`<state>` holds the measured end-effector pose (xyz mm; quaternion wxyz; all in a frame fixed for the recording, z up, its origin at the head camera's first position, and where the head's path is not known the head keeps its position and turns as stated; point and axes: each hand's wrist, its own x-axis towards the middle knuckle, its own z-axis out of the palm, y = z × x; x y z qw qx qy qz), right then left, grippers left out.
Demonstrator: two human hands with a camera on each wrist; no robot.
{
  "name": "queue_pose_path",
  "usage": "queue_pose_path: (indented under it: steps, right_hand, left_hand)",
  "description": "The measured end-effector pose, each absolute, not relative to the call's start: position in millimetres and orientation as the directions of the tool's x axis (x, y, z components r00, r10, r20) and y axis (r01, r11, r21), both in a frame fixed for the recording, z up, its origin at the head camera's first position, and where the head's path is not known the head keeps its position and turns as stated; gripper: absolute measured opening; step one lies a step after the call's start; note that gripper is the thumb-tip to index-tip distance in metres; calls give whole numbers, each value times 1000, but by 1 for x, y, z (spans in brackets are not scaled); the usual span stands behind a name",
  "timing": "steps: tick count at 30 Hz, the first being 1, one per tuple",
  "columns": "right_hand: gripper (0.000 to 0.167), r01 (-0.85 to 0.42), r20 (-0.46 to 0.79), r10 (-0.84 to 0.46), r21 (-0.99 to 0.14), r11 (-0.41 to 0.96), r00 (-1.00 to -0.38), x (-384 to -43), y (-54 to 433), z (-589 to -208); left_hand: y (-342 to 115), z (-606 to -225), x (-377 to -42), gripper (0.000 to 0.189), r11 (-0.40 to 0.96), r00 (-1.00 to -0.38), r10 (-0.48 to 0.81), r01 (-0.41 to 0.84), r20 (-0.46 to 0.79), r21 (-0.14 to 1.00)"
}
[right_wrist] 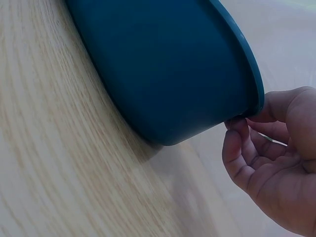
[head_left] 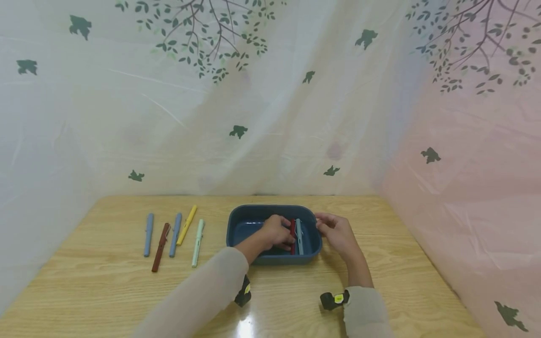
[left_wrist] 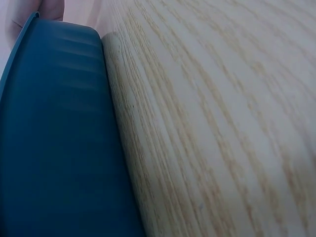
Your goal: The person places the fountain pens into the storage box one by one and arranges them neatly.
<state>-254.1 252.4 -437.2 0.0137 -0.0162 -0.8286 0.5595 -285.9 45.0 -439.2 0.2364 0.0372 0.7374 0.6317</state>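
A dark blue rectangular container stands on the table. My left hand reaches inside it, fingers bent against a red pen that lies upright in the head view. Beside that pen, on its right, lies a grey-blue pen with a clip. With thumb and fingers, my right hand pinches the container's right end at the rim, as the right wrist view shows on the container. The left wrist view takes in only the outer wall of the container and the tabletop; the left fingers are hidden there.
Left of the container, several capped pens lie loosely side by side on the wooden table: a blue pen, a brownish-red pen, another blue pen, a yellow pen and a pale green pen. A printed curtain hangs behind.
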Motion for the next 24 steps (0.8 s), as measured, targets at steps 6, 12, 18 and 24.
queue_pose_path:
  steps: [6, 12, 18, 24]
  right_hand:
    - [32, 22, -6, 44, -928, 371, -999, -254, 252, -437]
    - [32, 20, -3, 45, -926, 377, -999, -254, 253, -436]
    - [31, 19, -2, 44, -927, 374, -999, -253, 255, -436]
    - [31, 13, 0, 37, -932, 361, -999, -253, 256, -437]
  left_hand:
    - [44, -438, -285, 51, 199, -887, 352, -242, -299, 950]
    - [44, -435, -284, 56, 193, -882, 358, -252, -307, 948]
    - [44, -433, -283, 58, 190, -876, 369, -257, -311, 948]
    - [40, -431, -281, 56, 215, -886, 350, -239, -303, 947]
